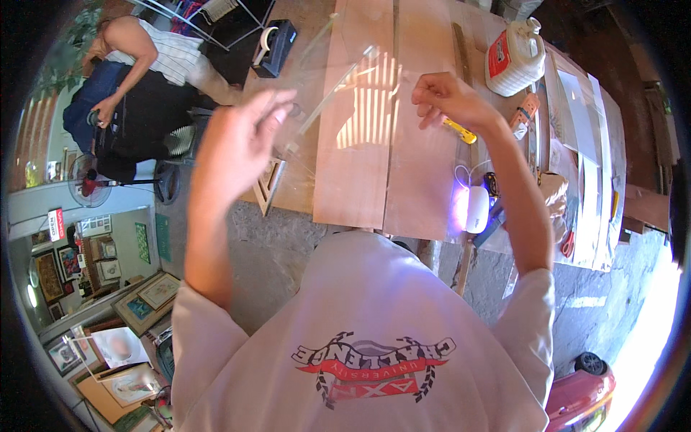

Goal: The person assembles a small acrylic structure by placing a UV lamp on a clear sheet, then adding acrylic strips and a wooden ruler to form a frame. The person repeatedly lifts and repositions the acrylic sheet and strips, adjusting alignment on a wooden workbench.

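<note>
1 jug (520, 56) near right hand (452, 99)

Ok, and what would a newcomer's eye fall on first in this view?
Probably the striped patch of light on the wooden boards, showing between the left hand and the right hand. Next, perhaps, the rounded white device with a purple glow on its left side, toward the near edge right of centre. The big white jug with a red label also stands out, at upper right.
</note>
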Action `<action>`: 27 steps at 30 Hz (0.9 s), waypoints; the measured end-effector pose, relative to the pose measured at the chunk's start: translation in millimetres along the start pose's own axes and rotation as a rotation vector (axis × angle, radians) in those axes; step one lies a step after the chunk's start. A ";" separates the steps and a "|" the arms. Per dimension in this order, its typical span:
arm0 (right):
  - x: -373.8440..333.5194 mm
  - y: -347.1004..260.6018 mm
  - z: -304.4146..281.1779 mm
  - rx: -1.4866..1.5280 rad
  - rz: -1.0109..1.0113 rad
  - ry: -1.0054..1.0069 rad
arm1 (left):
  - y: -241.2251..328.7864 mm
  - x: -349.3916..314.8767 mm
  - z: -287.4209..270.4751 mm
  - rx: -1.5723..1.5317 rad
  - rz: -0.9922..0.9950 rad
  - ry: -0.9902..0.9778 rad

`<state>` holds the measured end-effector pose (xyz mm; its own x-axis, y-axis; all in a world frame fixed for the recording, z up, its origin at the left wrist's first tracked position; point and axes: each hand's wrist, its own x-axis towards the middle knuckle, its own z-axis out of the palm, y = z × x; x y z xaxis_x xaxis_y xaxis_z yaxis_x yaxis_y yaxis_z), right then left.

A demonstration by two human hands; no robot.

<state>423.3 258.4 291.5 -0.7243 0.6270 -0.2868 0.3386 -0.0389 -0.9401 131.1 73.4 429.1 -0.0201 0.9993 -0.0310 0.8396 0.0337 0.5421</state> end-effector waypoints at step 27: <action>-135.9 -116.0 87.8 0.827 -0.337 0.092 | 149.7 32.8 -199.2 0.703 0.433 0.006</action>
<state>429.7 109.4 423.4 -0.6441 0.7648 0.0106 -0.4496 -0.3674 -0.8142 148.0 114.2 676.5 0.3818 0.9219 0.0652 0.9175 -0.3696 -0.1472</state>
